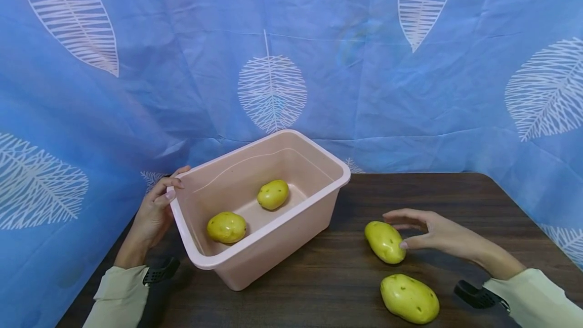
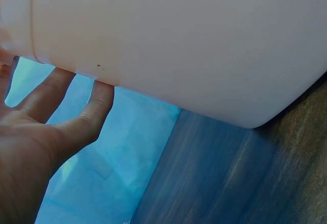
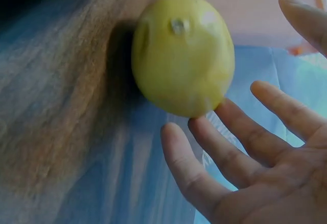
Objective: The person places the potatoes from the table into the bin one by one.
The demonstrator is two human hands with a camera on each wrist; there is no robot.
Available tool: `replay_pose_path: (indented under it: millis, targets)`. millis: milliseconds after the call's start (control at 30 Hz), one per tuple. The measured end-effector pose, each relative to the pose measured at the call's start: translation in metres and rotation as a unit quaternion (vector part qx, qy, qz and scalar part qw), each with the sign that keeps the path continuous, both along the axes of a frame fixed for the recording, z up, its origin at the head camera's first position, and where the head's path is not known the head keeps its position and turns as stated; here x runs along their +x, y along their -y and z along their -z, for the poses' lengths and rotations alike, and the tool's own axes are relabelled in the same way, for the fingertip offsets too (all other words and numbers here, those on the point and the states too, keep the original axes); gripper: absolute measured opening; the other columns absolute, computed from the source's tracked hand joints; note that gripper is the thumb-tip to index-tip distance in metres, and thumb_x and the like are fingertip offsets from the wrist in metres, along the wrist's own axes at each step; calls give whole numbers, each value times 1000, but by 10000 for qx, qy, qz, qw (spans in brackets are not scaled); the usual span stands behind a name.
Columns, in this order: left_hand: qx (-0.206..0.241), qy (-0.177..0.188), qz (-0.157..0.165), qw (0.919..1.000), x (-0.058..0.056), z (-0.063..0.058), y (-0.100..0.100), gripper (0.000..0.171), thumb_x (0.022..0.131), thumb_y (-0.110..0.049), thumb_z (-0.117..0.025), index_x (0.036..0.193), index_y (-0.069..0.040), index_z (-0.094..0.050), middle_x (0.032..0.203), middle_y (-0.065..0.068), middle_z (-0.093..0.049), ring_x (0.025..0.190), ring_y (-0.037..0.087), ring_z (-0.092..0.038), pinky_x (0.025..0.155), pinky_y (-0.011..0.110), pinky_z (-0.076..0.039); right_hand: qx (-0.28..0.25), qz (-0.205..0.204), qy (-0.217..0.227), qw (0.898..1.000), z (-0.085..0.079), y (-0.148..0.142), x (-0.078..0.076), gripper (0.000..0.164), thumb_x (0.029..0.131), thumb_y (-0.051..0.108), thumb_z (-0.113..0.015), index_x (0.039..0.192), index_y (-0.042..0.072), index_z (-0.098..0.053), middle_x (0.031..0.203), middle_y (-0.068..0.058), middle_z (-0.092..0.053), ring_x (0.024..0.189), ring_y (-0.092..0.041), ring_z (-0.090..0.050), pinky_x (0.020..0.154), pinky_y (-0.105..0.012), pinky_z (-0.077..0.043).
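Note:
A pale pink plastic bin (image 1: 273,262) stands at an angle on the table, with two yellow potatoes lying inside, one nearer (image 1: 226,227) and one farther back (image 1: 273,194). My left hand (image 1: 157,206) grips the bin's left end at the rim; the left wrist view shows its fingers (image 2: 97,109) against the bin's outer wall. To the right of the bin, my right hand (image 1: 439,232) is spread around a third potato (image 1: 384,242), fingers loosely bent and not closed round it. In the right wrist view the fingertips are at that potato's (image 3: 184,55) edge. Another potato (image 1: 410,298) lies nearer me.
The dark wooden table (image 1: 350,287) has a rounded far right corner. A blue cloth (image 1: 341,80) with white leaf prints hangs behind the table and along its sides. Black bands (image 1: 161,271) circle both wrists over light sleeves.

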State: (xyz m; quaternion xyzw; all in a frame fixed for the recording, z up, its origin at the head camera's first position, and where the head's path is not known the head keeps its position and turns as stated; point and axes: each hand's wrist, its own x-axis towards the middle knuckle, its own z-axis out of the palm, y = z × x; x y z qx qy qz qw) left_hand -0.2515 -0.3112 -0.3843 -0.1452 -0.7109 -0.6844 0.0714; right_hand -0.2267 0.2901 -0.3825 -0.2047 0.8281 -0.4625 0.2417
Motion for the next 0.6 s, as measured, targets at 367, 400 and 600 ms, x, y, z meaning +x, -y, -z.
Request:
replay_pose_path:
  millis: [367,400,600]
  targets:
    - [-12,39,6,10000,-1,1,0,17,109,-15,-47,116,-20,-62,160,-7,-38,141,23,-37,95,21,-58,233,-133,-389,9989,16,15,-5,65,97,20,-73,155,6,-46,160,-34,-38,141,-62,-37,97,-59,-52]
    - [-14,38,4,10000,-1,2,0,17,109,-16,-47,115,-20,-63,160,-7,-39,141,22,-38,95,21,-58,230,-137,-419,9988,18,16,-6,66,97,20,-73,155,5,-46,159,-34,-39,139,-58,-42,96,-52,-53]
    - [55,7,-47,10000,0,0,0,18,108,-13,-48,114,-21,-64,159,-6,-40,138,21,-41,93,22,-59,41,-152,-546,9984,29,22,-7,73,95,20,-77,156,2,-42,155,-36,-41,114,-12,-59,81,-27,-55]
